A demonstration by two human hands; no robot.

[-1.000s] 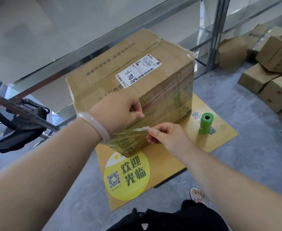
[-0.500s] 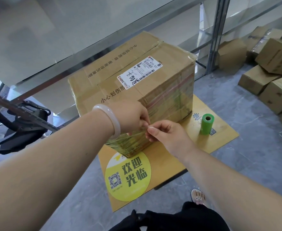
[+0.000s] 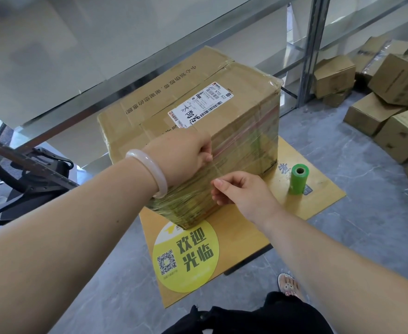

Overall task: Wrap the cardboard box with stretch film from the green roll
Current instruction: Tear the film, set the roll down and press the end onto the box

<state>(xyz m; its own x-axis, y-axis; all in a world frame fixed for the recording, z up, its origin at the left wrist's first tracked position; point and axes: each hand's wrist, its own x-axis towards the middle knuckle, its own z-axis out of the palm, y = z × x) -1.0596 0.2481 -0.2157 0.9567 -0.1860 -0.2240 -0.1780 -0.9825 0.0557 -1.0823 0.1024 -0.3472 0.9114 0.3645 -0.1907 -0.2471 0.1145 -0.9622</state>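
My left grip [image 3: 186,153] and right grip [image 3: 241,191] pinched the stretch film [image 3: 246,153] tail against the cardboard box [image 3: 222,97], whose sides looked banded. The green roll [image 3: 299,175] stood beside it on the board [image 3: 323,196]. Only sealing seemed left.

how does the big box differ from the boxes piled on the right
The big box stands square on the board, sides banded in stretch film, white label on top. The piled boxes sit heaped on the floor, some tilted, no label showing. Both are brown cardboard.
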